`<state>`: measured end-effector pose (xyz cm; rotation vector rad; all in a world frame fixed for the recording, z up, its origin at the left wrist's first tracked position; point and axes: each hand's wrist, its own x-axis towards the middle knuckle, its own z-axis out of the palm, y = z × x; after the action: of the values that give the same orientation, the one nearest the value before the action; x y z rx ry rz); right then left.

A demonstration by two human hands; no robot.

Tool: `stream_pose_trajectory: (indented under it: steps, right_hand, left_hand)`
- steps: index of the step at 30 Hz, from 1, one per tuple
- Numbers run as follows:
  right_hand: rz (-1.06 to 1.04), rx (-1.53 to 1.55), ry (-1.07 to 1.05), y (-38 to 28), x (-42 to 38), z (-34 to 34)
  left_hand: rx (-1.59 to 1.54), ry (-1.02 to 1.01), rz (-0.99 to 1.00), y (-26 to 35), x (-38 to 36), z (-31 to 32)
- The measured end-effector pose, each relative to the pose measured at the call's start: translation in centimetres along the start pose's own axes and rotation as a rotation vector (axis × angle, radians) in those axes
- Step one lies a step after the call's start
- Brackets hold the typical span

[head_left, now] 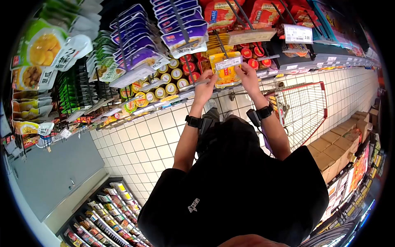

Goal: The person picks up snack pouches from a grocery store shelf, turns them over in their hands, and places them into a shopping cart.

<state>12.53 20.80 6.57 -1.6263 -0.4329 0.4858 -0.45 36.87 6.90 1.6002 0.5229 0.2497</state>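
Note:
A yellow snack packet hangs at the shelf front on a metal hook, with a white price tag across its upper part. My left hand is closed at the packet's left edge, thumb and fingers pinching it. On the opposite side, my right hand grips the right edge near the end of the tag. More yellow packets hang behind on the same hook. Jars with red lids sit just right of the packet, and yellow-lidded cans stand to the left.
Purple packets and red packets hang above; green packets hang far left. A shopping cart stands on the tiled floor at my right. Stacked cardboard boxes and another shelf lie behind me.

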Motion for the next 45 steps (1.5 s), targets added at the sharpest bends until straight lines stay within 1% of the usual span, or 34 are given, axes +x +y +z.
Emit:
stream_pose_trajectory:
  steps: [2, 6, 10, 13, 15, 17, 21, 27, 28, 33, 36, 39, 41, 43, 45]
  right_hand:
    - [0.038, 0.015, -0.021, -0.7, -0.6, -0.4]
    - [0.072, 0.031, -0.042, -2.8, -1.6, -0.8]
    - [0.091, -0.055, -0.047, -4.1, -3.0, -1.7]
    - [0.096, -0.039, -0.026, -3.4, -4.3, -2.4]
    - [0.182, 0.037, -0.062, -3.3, -5.7, -3.3]
    - [0.177, 0.049, -0.043, -2.0, -7.0, -4.1]
    - [0.197, 0.09, -0.036, -1.8, -10.0, -5.5]
    - [0.195, 0.09, -0.091, -0.3, -13.1, -7.5]
    - [0.217, 0.156, -0.094, -0.5, -13.5, -7.4]
    - [0.229, 0.186, -0.104, -1.2, -14.7, -7.7]
    - [0.202, 0.198, -0.064, -2.3, -15.2, -7.7]
    - [0.158, 0.19, -0.049, -3.7, -15.7, -7.7]
    - [0.163, 0.198, 0.011, -5.6, -16.0, -7.2]
    - [0.131, 0.185, 0.026, -6.5, -16.3, -6.7]
    - [0.151, 0.182, 0.037, -7.2, -16.4, -6.4]
  left_hand:
    - [-0.072, 0.026, -0.028, -0.6, -0.3, 0.7]
    - [-0.12, 0.091, -0.022, 1.1, -1.3, 1.8]
    - [-0.186, 0.022, -0.031, 1.2, -2.1, 2.0]
    - [-0.16, 0.042, -0.04, 1.8, -3.5, 2.8]
    - [-0.172, 0.035, -0.078, 1.8, -4.5, 3.4]
    - [-0.14, -0.006, -0.1, 1.4, -5.6, 4.1]
    - [-0.142, -0.031, -0.128, 0.4, -7.8, 5.4]
    - [-0.067, -0.045, -0.169, 0.1, -11.3, 7.1]
    - [-0.086, -0.034, -0.152, 0.1, -11.7, 7.3]
    - [-0.125, 0.012, -0.123, 1.7, -13.4, 8.0]
    - [-0.192, -0.031, -0.163, 2.8, -13.4, 8.1]
    - [-0.217, -0.081, -0.15, 3.9, -13.3, 7.4]
    - [-0.194, -0.11, -0.129, 3.9, -12.8, 6.5]
    - [-0.222, -0.155, -0.107, 5.0, -12.7, 5.9]
    - [-0.228, -0.182, -0.089, 6.1, -12.6, 5.0]
